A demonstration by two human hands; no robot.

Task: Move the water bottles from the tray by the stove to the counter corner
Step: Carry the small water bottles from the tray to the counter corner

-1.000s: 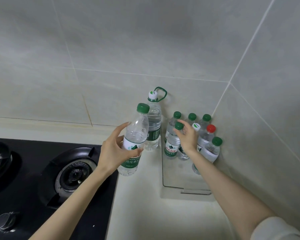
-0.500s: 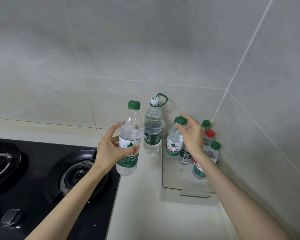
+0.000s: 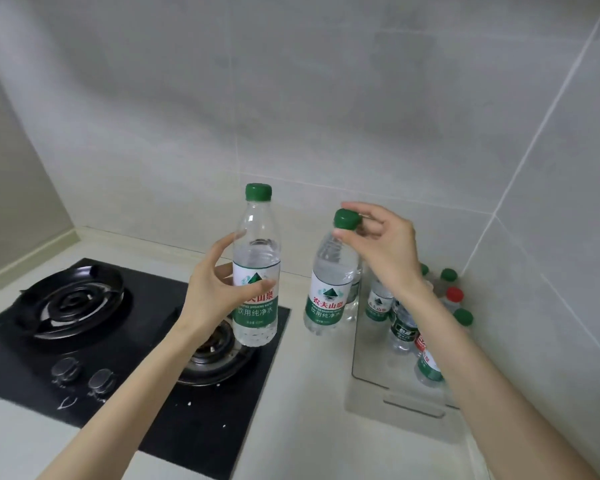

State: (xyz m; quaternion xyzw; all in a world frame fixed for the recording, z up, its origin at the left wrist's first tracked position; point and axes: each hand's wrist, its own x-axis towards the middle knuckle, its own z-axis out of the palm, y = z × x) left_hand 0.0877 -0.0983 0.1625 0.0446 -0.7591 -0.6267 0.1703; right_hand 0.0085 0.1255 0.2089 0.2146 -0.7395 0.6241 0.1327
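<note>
My left hand [image 3: 211, 289] grips a green-capped water bottle [image 3: 256, 271] around its middle and holds it upright in the air over the stove's right edge. With fingertips pinched on the green cap, my right hand [image 3: 383, 251] carries a second water bottle [image 3: 329, 289], which hangs slightly tilted above the counter, left of the clear tray [image 3: 371, 368]. Several small bottles [image 3: 400, 327] with green and red caps stand on the tray in the right wall corner, partly hidden by my right forearm.
A black gas stove [image 3: 125, 341] with two burners and two knobs fills the left of the counter. A pale counter strip [image 3: 312, 393] runs between stove and tray. Tiled walls close in behind and on the right. Another bottle stands behind my right-hand bottle, mostly hidden.
My right hand has lifted a bottle by its cap off the tray and carried it left. My left hand has carried its bottle leftward over the stove. The view has swung left.
</note>
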